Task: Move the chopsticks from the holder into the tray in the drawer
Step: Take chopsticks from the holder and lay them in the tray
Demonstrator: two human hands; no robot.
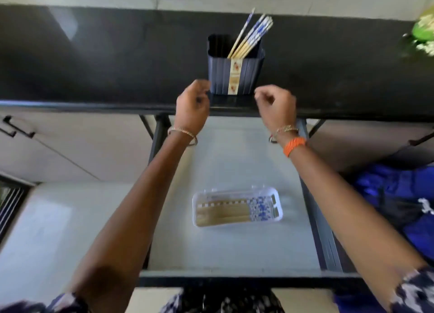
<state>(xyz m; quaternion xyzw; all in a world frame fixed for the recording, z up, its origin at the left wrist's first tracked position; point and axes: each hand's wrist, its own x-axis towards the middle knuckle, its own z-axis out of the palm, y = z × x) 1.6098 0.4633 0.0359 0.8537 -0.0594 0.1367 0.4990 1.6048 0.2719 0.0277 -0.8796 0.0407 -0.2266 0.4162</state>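
Note:
A dark blue ribbed holder [244, 75] stands on the black countertop, with several blue-and-white-topped bamboo chopsticks [249, 36] leaning to its right side. Below, in the open drawer, a clear plastic tray [277, 203] holds several more chopsticks [234, 212] lying flat, patterned ends to the right. My left hand [192, 108] hovers just left of the holder's base, fingers loosely curled, holding nothing. My right hand [276, 108] is just right of the base, fingers curled too, with nothing in it. Neither hand touches the holder.
The black countertop [94, 61] runs across the view, its front edge above the pulled-out grey drawer [234, 247]. A green object [422, 35] sits at the far right on the counter. White cabinet fronts with black handles [16, 128] are at the left; blue fabric [399, 195] at the right.

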